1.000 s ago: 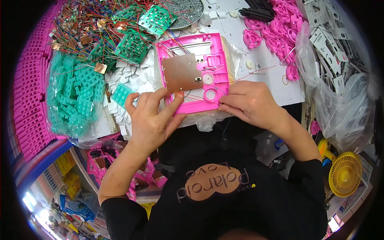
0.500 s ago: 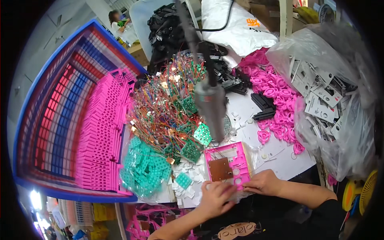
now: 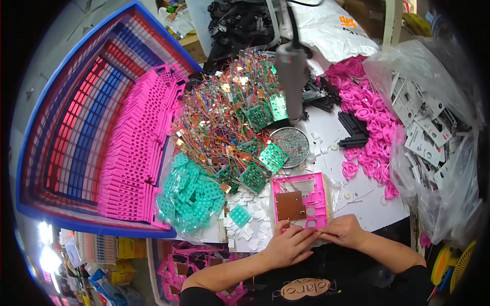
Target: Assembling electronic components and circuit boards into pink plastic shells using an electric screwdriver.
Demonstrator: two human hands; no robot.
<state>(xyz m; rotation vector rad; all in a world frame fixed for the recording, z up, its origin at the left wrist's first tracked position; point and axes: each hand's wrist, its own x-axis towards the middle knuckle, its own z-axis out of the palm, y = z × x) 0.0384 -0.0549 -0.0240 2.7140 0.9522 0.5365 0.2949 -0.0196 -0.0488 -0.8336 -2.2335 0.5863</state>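
Observation:
A pink plastic housing (image 3: 320, 196) lies in front of me on a clear plastic bag, its inside facing up. A brown circuit board (image 3: 289, 206) sits in its left half. My left hand (image 3: 292, 246) is closed over the near edge of the housing, its fingers reaching right toward the other hand. At the near right corner my right hand (image 3: 347, 232) has its thumb and fingers pinched together. What lies in that pinch is too small to make out. A grey electric screwdriver (image 3: 292, 76) hangs beyond the housing, above a round dish of screws (image 3: 291, 145).
Left stands a blue-rimmed basket (image 3: 30, 204) with stacked pink panels (image 3: 135, 153). Wired green boards (image 3: 224, 122), teal keypads (image 3: 186, 194) and white pieces (image 3: 250, 224) are heaped left of the housing. Pink rings (image 3: 372, 122), black parts (image 3: 352, 130) and a bag of white panels (image 3: 423, 132) lie right.
The screwdriver has swung away from me, uncovering the dish of screws. My left hand's fingers have come closer to my right hand at the housing's near edge. The whole view has shifted slightly.

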